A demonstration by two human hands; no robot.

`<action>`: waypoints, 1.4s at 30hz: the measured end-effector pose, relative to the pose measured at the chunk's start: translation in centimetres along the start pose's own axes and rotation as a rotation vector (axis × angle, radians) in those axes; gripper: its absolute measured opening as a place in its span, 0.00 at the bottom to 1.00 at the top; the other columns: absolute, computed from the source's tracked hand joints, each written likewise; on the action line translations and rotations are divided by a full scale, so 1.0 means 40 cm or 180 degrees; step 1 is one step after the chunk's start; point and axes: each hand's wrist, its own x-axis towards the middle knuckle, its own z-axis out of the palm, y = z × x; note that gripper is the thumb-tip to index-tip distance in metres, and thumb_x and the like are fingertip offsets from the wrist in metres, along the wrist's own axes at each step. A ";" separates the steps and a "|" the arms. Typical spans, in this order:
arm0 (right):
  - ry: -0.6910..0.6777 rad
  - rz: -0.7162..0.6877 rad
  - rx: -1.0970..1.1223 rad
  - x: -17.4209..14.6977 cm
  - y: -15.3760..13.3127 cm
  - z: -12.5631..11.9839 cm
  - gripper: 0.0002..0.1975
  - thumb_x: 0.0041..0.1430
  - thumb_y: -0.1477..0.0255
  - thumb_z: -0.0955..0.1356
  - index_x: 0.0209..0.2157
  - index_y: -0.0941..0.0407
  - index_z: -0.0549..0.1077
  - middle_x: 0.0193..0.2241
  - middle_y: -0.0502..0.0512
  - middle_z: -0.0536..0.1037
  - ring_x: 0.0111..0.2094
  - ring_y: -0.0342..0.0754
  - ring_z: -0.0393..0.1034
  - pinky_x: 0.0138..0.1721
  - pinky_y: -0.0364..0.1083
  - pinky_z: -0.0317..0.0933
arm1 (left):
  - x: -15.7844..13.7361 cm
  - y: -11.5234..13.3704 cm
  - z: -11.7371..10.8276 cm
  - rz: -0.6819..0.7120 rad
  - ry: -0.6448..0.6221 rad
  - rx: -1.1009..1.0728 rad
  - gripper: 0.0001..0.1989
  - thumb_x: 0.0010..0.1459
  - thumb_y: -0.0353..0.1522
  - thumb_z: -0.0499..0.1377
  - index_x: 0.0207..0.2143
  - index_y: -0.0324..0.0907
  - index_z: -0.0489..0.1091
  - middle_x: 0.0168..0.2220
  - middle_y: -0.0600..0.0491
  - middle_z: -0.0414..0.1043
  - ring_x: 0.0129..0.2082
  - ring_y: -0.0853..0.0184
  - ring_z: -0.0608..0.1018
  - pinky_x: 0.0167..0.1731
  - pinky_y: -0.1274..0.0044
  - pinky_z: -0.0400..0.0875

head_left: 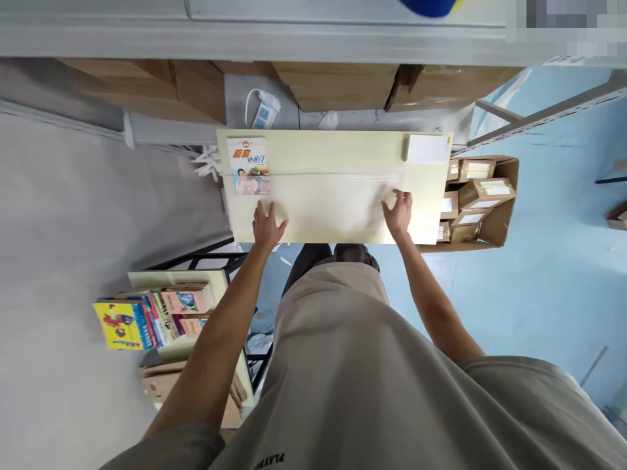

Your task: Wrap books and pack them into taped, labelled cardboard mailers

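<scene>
A cream-coloured tabletop (337, 151) lies in front of me. Across its middle a thin, see-through plastic sheet (328, 202) appears to lie flat; its edges are faint. My left hand (267, 228) rests at the near left, fingers spread, just below a cookbook-like paperback (251, 171) with a picture cover. Over by the sheet's right end is my right hand (399, 212), thumb and forefinger apart, fingertips at or close to the surface. Whether they touch the film I cannot tell. A white stack or box (428, 149) sits at the far right corner.
Beyond the tabletop, a shelf holds cardboard boxes (337, 88) and a white power strip (265, 111). On the right stands an open carton (512, 196) with small boxes inside. At left, a rack carries several books (120, 324) and folded cardboard (164, 378).
</scene>
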 end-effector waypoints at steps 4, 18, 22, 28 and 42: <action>-0.0542 0.0009 0.0055 -0.060 -0.042 0.024 0.24 0.67 0.66 0.75 0.63 0.52 0.77 0.59 0.68 0.78 0.58 0.62 0.77 0.63 0.63 0.78 | -0.003 -0.015 0.030 0.0170 -0.0038 -0.0138 0.44 0.71 0.41 0.66 0.84 0.36 0.61 0.88 0.26 0.45 0.87 0.32 0.54 0.79 0.41 0.64; -0.1306 -0.0276 0.0612 -0.124 -0.614 0.290 0.10 0.77 0.61 0.74 0.41 0.51 0.81 0.39 0.58 0.91 0.42 0.55 0.87 0.51 0.49 0.77 | 0.128 -0.200 -0.045 0.0875 -0.0153 -0.1218 0.23 0.72 0.35 0.60 0.66 0.40 0.80 0.68 0.36 0.81 0.63 0.47 0.86 0.71 0.57 0.78; -0.1720 0.0115 0.0699 -0.142 -0.785 0.430 0.22 0.83 0.58 0.72 0.31 0.52 0.78 0.32 0.54 0.90 0.30 0.51 0.86 0.44 0.47 0.77 | 0.204 -0.233 -0.099 0.0858 -0.0271 -0.1458 0.15 0.71 0.36 0.62 0.53 0.43 0.85 0.53 0.40 0.89 0.51 0.47 0.90 0.61 0.60 0.82; -0.1621 0.0670 0.0730 -0.144 -0.804 0.492 0.31 0.85 0.54 0.70 0.25 0.52 0.74 0.27 0.55 0.89 0.27 0.47 0.85 0.38 0.42 0.75 | 0.382 -0.202 -0.171 0.0361 0.0878 -0.1752 0.20 0.69 0.45 0.72 0.55 0.44 0.78 0.62 0.35 0.83 0.66 0.40 0.83 0.70 0.55 0.76; -0.1888 0.0777 0.1153 -0.133 -0.779 0.505 0.32 0.85 0.54 0.69 0.23 0.50 0.71 0.28 0.53 0.89 0.33 0.49 0.87 0.44 0.44 0.78 | 0.560 -0.172 -0.281 0.0380 0.0845 -0.1796 0.21 0.60 0.48 0.77 0.35 0.47 0.73 0.39 0.47 0.82 0.57 0.49 0.86 0.67 0.60 0.80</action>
